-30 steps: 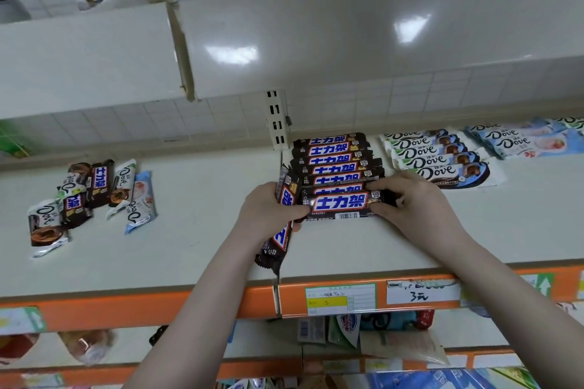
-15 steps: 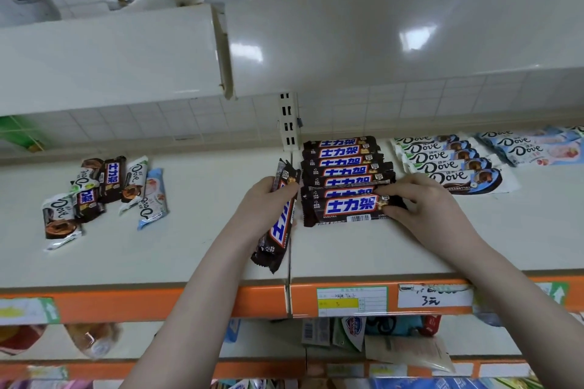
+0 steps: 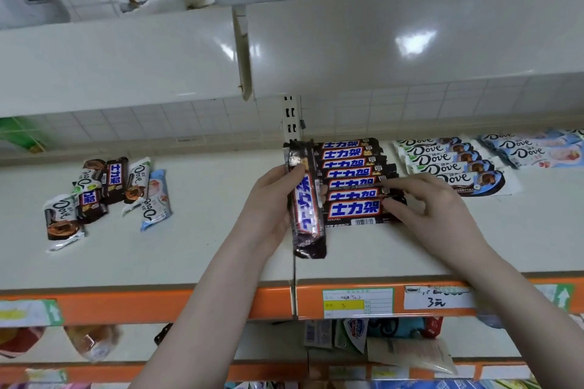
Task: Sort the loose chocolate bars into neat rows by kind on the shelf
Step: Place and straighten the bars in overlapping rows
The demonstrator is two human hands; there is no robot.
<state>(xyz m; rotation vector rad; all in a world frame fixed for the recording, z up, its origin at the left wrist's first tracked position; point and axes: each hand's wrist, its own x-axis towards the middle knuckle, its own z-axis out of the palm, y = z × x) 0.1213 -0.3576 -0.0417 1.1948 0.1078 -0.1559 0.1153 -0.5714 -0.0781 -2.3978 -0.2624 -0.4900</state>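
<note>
The brown bar [image 3: 306, 199] in the left hand [image 3: 268, 208] now stands nearly end-on to the row, its long side running front to back along the left ends of the stacked brown bars [image 3: 350, 174]; a second ago it hung lower and slanted off the shelf edge. The left hand grips it by thumb and curled fingers, held just against the row but not yet laid down. The right hand [image 3: 433, 215] has its fingertips curled on the right end of the front bar [image 3: 354, 208], pinching and squaring it where a moment ago it was still nudging it into line. That suggests the row is settled and the held bar is next to be turned and added at the front. The white-wrapped row [image 3: 448, 161] sits just beside, the pale blue one [image 3: 534, 148] beyond. A loose mixed pile [image 3: 104, 196] waits well apart on the left of the shelf [image 3: 221, 256], so much sorting remains.
</note>
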